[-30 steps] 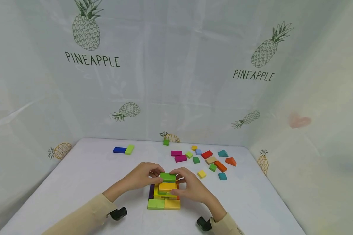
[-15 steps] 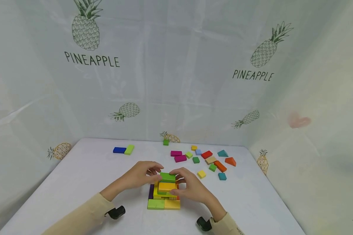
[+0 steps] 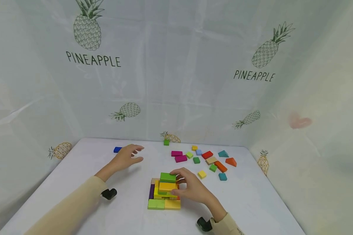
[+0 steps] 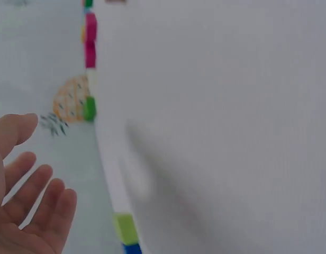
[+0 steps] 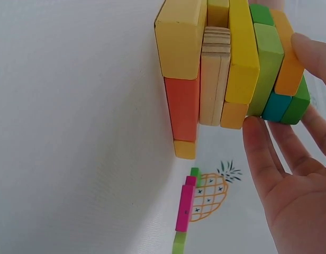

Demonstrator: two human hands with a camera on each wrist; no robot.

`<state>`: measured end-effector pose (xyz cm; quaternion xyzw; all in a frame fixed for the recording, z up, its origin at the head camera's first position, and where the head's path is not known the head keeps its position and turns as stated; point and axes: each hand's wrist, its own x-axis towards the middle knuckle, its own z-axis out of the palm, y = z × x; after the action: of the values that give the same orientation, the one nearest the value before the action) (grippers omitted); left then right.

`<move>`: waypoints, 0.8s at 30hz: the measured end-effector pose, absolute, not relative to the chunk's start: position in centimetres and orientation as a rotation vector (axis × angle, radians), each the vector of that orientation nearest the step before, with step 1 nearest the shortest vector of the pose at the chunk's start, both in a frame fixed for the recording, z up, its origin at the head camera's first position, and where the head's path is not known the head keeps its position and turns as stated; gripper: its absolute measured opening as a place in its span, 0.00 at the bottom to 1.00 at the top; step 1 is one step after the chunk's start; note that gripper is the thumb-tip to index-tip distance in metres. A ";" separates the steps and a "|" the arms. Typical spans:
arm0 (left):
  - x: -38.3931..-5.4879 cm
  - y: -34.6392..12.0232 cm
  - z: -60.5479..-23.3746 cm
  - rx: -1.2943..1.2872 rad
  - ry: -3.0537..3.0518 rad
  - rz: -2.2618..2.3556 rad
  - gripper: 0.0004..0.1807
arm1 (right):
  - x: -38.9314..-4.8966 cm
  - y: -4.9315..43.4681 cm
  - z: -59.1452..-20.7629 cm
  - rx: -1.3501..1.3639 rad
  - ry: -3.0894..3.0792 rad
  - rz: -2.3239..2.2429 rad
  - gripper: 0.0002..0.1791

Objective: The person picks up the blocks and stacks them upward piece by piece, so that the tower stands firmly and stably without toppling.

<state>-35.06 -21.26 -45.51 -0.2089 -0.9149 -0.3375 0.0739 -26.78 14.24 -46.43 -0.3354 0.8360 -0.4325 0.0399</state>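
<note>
A stepped stack of coloured blocks (image 3: 157,204) stands mid-table, with a green block (image 3: 168,177) on top and an orange-yellow block (image 3: 167,186) below it in front. My right hand (image 3: 192,187) steadies the upper layers from the right. In the right wrist view, the thumb (image 5: 314,55) lies on the orange block (image 5: 288,58), and curled fingers touch the stack's side. My left hand (image 3: 124,158) hovers at the back left, holding nothing, its fingers loosely bent. Near it lies a blue block (image 3: 117,149); the lime block (image 4: 125,227) beside that shows only in the left wrist view.
Loose blocks lie at the back right, including magenta blocks (image 3: 180,158), a red-orange block (image 3: 220,166), a teal triangle (image 3: 223,153) and a yellow block (image 3: 202,174). One green block (image 3: 166,142) sits at the back edge. Pineapple-printed cloth (image 3: 176,81) hangs behind the table.
My left hand has left the stack's left side and moved back and left, now covering the lime block in the head view. The right hand stays at the stack.
</note>
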 end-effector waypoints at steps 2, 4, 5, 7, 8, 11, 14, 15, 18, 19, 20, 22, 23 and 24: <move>-35.9 -22.1 -45.7 -0.580 -2.765 -1.007 0.30 | -26.8 14.2 -46.4 -1.023 2.558 -1.325 0.32; -36.7 -22.9 -45.9 -0.536 -2.785 -0.992 0.31 | -26.8 14.2 -46.4 -1.019 2.556 -1.325 0.32; -37.1 -23.2 -46.1 -0.522 -2.796 -0.971 0.31 | -26.8 14.2 -46.4 -1.019 2.555 -1.325 0.32; -37.9 -23.8 -46.3 -0.497 -2.820 -0.929 0.31 | -26.8 14.2 -46.4 -1.019 2.555 -1.327 0.32; -38.2 -24.1 -46.4 -0.486 -2.832 -0.909 0.32 | -26.8 14.2 -46.4 -1.020 2.555 -1.327 0.32; -39.0 -24.7 -46.7 -0.481 -2.854 -0.875 0.32 | -26.8 14.2 -46.4 -1.029 2.549 -1.330 0.32; -39.5 -25.1 -47.1 -0.454 -2.879 -0.876 0.32 | -26.9 14.2 -46.6 -1.039 2.542 -1.334 0.32; -39.6 -25.2 -47.2 -0.454 -2.886 -0.869 0.32 | -26.9 14.2 -46.6 -1.042 2.539 -1.336 0.32; -39.8 -25.2 -47.4 -0.464 -2.897 -0.840 0.32 | -26.9 14.2 -46.6 -1.041 2.541 -1.337 0.32; -39.9 -25.2 -47.5 -0.472 -2.895 -0.825 0.32 | -26.9 14.2 -46.5 -1.040 2.542 -1.337 0.32; -39.9 -25.2 -47.5 -0.478 -2.894 -0.813 0.32 | -26.8 14.2 -46.5 -1.037 2.544 -1.336 0.32; -40.0 -25.1 -47.6 -0.493 -2.883 -0.800 0.31 | -26.8 14.2 -46.4 -1.029 2.548 -1.333 0.32; -40.0 -25.0 -47.8 -0.495 -2.879 -0.797 0.31 | -26.7 14.2 -46.3 -1.025 2.550 -1.333 0.32; -40.1 -25.0 -47.8 -0.500 -2.875 -0.795 0.30 | -26.7 14.2 -46.3 -1.021 2.553 -1.331 0.32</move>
<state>-40.08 -25.00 -47.83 -0.1650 -0.9490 -0.2623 0.0587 -26.70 14.18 -46.30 -0.3338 0.8349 -0.4354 0.0435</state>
